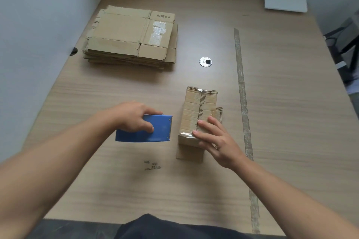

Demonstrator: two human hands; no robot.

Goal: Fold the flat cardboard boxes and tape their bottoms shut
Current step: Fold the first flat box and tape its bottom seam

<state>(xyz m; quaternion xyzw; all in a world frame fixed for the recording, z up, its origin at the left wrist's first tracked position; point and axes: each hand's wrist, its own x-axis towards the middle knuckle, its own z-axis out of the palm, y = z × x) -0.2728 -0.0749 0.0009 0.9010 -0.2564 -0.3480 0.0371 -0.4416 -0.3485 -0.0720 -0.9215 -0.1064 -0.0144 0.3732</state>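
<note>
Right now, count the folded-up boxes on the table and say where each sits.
1. The folded box stands right of centre, the right hand resting on its taped seam, beside the blue tape dispenser held by the left hand. The flat stack far left is unfolded.

Table (116, 180) bears cardboard stack (132, 35), box (198, 108), perhaps tape (241, 87).

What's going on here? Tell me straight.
A person is taping a small folded cardboard box on the table. Their left grip holds a blue tape dispenser beside it; the right grip presses straight fingers on the box's taped seam. A stack of flat boxes waits at the table's far left.
</note>
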